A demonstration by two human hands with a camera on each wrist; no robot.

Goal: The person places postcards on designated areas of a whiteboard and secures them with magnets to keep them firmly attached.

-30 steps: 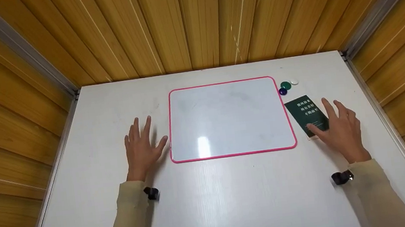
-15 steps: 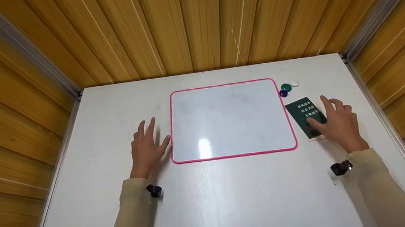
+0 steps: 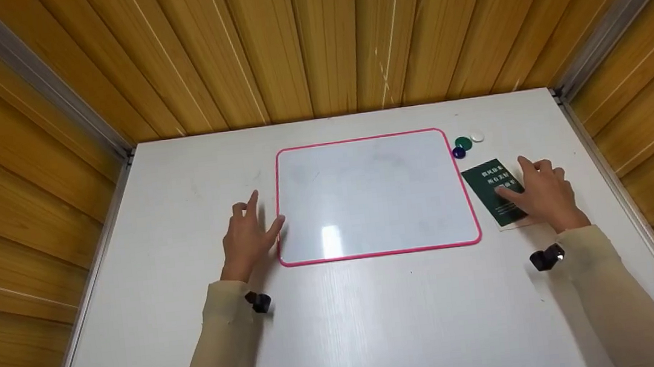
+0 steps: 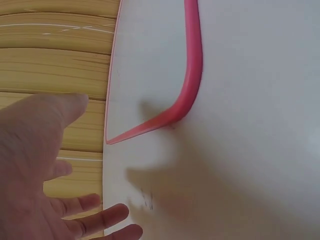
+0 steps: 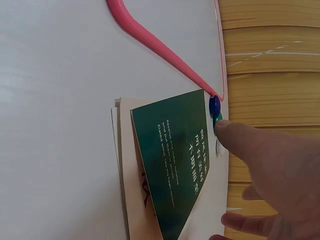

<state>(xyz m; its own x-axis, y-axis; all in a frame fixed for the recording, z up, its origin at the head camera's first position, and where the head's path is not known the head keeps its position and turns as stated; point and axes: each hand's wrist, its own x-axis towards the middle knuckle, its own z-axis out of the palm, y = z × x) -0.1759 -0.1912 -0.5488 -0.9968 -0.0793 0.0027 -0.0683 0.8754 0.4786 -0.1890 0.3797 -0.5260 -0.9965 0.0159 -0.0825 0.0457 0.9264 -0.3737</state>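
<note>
A whiteboard [image 3: 371, 197] with a pink frame lies flat in the middle of the head view. My left hand [image 3: 245, 241] hovers at its left edge, fingers spread, and the thumb overlaps the pink frame there. In the left wrist view the same hand [image 4: 30, 165] holds nothing. On the right lies a dark green printed card [image 3: 488, 182] with white lettering. My right hand [image 3: 550, 199] is over its right side, thumb overlapping it. The right wrist view shows pale pink paper [image 5: 137, 190] under the green card [image 5: 170, 145], and an empty right hand [image 5: 285, 180].
Small round magnet-like discs lie by the board's upper right corner: a green disc [image 3: 464, 143], a dark blue disc [image 3: 459, 152] and a white disc [image 3: 477, 137]. Everything sits on a white table [image 3: 366, 325], walled by yellow wood-look panels [image 3: 324, 38] at the back and sides.
My left hand has moved right, from beside the board to its left edge, with some fingers bending. My right hand has shifted slightly forward and left over the card.
</note>
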